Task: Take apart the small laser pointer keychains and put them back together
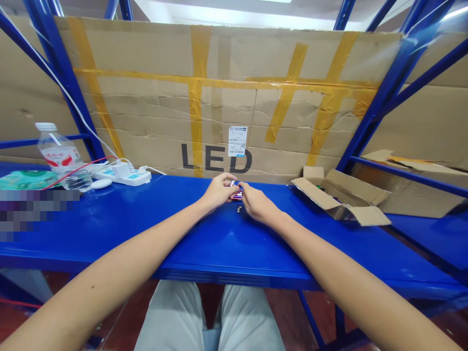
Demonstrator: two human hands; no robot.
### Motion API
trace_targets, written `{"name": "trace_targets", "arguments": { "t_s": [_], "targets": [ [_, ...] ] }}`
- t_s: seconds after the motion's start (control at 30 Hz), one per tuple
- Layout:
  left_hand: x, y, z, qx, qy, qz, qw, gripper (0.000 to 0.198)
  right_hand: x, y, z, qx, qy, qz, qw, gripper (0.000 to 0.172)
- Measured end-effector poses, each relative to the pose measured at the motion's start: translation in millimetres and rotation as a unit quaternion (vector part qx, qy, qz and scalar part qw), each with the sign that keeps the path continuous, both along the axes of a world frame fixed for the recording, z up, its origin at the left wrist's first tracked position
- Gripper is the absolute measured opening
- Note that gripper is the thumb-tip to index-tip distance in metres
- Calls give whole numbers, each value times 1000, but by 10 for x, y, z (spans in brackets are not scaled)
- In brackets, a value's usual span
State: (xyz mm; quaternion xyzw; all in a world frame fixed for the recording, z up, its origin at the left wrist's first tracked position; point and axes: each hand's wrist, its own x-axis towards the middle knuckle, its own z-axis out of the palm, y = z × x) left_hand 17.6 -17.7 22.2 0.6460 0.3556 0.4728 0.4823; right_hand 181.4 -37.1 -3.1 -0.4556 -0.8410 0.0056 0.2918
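Note:
Both my hands meet at the middle of the blue shelf top (183,229), just in front of the taped cardboard sheet marked LED (219,122). My left hand (218,191) is closed in a pinch on a small reddish and silver object (236,195). My right hand (258,204) is closed on the same small object from the other side. Two or three tiny metal pieces (239,208) lie on the shelf just below my fingers. What the small object is cannot be made out.
An open cardboard box (343,197) lies to the right. At the left stand a plastic water bottle (62,156), a white power strip (124,173) with cables, and a white mouse-like item (100,184). Blue rack posts (62,78) frame both sides.

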Motion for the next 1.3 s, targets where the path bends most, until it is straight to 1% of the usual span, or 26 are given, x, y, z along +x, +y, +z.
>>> {"name": "trace_targets", "arguments": {
  "t_s": [0.13, 0.2, 0.3, 0.37, 0.47, 0.53, 0.6, 0.67, 0.73, 0.93, 1.07, 1.2, 1.3],
  "targets": [
    [17, -23, -2, -1, 2, -9, 1000, 19, -8, -27, 28, -4, -20, -30, 999, 35],
    [27, -22, -5, -5, -5, -20, 1000, 20, -3, -15, 26, -3, -15, -34, 999, 34],
    [38, 6, -13, -18, -30, -36, 999, 16, 25, 23, 16, 14, 18, -28, 999, 35],
    [39, 33, -17, -45, -45, -46, 997, 11, 52, 44, 18, 27, 51, -39, 998, 35],
    [36, 48, -19, -85, -32, -66, 994, 16, 77, 49, 39, 34, 99, -59, 993, 32],
    [38, 32, -20, -91, -8, -82, 992, 23, 74, 39, 54, 30, 122, -41, 991, 27],
    [47, 5, -22, -87, 8, -100, 991, 27, 59, 27, 65, 17, 135, -2, 991, 23],
    [59, -22, -25, -75, 14, -116, 990, 27, 43, 16, 72, -2, 139, 41, 989, 19],
    [69, -37, -29, -64, 15, -125, 990, 24, 35, 6, 78, -16, 137, 67, 988, 15],
    [63, -31, -23, -53, 7, -129, 990, 20, 72, -3, 74, -27, 107, 86, 990, 12],
    [54, -9, -16, -62, -4, -124, 990, 20, 96, 17, 54, -29, 111, 94, 989, 12],
    [41, 27, -26, -70, -30, -116, 990, 22, 88, 10, 63, -39, 118, 90, 988, 16],
    [24, 43, -28, -70, -31, -111, 991, 23, 79, 3, 76, -46, 123, 81, 988, 20]
  ]
}}
